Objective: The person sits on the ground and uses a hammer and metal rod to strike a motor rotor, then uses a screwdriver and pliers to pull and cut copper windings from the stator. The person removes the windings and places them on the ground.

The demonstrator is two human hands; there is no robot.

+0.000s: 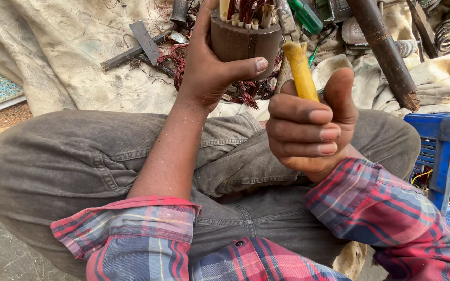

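Motor stator [245, 39] gripped in left hand [209, 67], yellow tool handle [300, 70] clenched in right hand [311, 130] just beside it

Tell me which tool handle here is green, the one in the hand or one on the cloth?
The green handle lies on the cloth at top, beyond the motor core. The right hand grips a yellow handle.

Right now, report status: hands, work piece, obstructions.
Left hand gripping brown motor stator, copper windings up. Right hand closed on yellow tool handle, beside stator. Nothing between them.
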